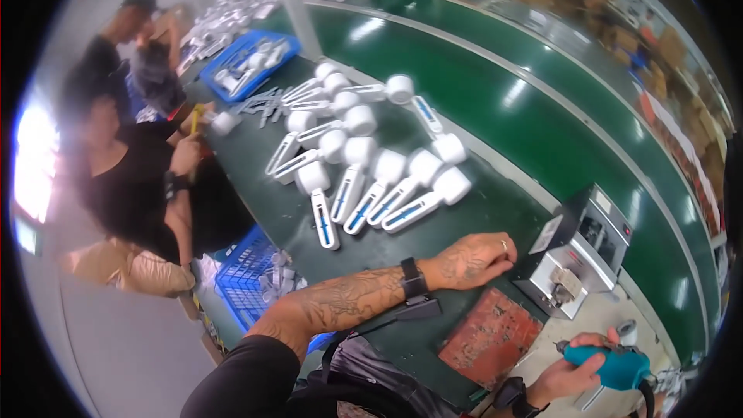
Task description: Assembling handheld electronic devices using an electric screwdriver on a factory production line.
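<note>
- teal cylindrical power screwdriver with dark tip (611, 365): lying in the near right of the scene, its long axis running from a far-left tip to a near-right cord end; the tip is pointing left, toward the red board.
- right hand (576, 375): grasping the screwdriver, fingers and thumb wrapping its body; being the nearer hand to it.
- left hand (476, 261): resting low over the table, far-left of the screwdriver, fingers curling inward, a ring showing; whether the fingertips are pinching anything, one cannot tell.
- silver box-shaped metal machine with dark opening (569, 251): standing just right of the left fingertips and on the far side of the screwdriver.
- worn red rectangular board (491, 337): lying between the two hands, its right edge facing the screwdriver tip, a pale strip of surface showing between.
- pale grey hollow round piece (628, 330): sitting just beyond the right fingers; contact is not showing plainly.
- white plastic round-headed pieces with long blue-striped handles (410, 209): lying in a cluster, far-left of the left hand, with dark green tabletop (495, 213) separating them.
- raised pale rail (503, 166): edging the tabletop on its far side, a glossy green conveyor belt (495, 101) running beyond.
</note>
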The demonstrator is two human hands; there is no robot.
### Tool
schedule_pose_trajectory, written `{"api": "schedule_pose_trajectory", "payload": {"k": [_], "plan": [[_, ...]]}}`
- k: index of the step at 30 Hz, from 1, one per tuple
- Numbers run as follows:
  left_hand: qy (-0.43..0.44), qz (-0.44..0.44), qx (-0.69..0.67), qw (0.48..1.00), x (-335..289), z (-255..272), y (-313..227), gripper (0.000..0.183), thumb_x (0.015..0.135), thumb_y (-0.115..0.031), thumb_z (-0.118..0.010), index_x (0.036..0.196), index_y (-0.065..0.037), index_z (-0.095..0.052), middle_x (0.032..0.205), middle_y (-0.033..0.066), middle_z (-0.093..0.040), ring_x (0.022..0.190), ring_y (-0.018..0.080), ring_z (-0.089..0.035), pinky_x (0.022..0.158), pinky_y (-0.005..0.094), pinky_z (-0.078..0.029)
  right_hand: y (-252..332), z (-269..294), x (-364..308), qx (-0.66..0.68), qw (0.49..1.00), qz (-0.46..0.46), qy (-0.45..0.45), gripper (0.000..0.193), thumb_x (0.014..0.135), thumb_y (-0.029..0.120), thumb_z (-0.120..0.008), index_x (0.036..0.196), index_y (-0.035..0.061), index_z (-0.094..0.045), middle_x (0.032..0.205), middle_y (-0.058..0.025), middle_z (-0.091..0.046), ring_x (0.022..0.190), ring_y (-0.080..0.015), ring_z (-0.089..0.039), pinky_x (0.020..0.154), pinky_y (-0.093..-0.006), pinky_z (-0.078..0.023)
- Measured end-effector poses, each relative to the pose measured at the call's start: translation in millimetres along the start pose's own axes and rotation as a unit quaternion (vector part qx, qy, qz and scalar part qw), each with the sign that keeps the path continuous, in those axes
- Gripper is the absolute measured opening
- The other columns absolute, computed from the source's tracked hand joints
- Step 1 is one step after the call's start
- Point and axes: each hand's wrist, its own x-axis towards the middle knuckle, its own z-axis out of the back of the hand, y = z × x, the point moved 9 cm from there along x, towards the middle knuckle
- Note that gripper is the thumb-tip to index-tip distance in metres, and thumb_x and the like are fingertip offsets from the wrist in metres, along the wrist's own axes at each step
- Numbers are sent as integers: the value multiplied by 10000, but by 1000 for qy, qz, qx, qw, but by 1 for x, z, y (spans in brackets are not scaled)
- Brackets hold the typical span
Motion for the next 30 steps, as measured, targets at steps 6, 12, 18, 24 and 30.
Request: {"api": "schedule_pose_trajectory", "payload": {"k": [6, 12, 18, 24, 30], "plan": [[9, 12, -66, 998, -2, -4, 7, 86, 876, -65, -681, 934, -28, -629, 884, 86, -598, 767, 217, -648, 678, 337, -530, 21, -14, 5, 10, 999, 29, 9, 504, 1007, 330, -487, 1227, -123, -474, 756, -107, -547, 670, -185, -509, 626, -291, -413], [7, 34, -77, 996, -2, -2, 4, 150, 886, -142, -707, 834, -18, -641, 772, 83, -602, 707, 206, -645, 640, 321, -516, 47, -26, 4, -36, 995, 92, 30, 450, 1022, 316, -471, 1112, -121, -525, 718, -126, -576, 596, -208, -538, 546, -297, -446], [16, 43, -24, 999, 1, 2, -6, 304, 934, -238, -657, 740, -18, -582, 705, 109, -583, 665, 271, -615, 614, 373, -477, 38, -22, 5, -21, 996, 79, 29, 468, 1033, 329, -455, 1119, -128, -510, 710, -126, -570, 583, -206, -530, 531, -294, -445], [1, 31, -12, 999, 0, 3, -4, 276, 959, -232, -610, 794, -33, -515, 735, 107, -570, 677, 293, -589, 618, 399, -458, 41, -22, 6, -39, 993, 113, 26, 456, 1039, 330, -444, 1085, -121, -501, 697, -129, -568, 544, -203, -514, 490, -285, -450], [-1, 34, -43, 998, -2, 5, -3, 210, 941, -211, -638, 878, -66, -501, 775, 76, -581, 695, 244, -606, 619, 367, -477, 43, -22, 5, -66, 993, 94, 19, 426, 1047, 320, -436, 1049, -99, -517, 706, -122, -579, 558, -200, -521, 494, -294, -454]]}}
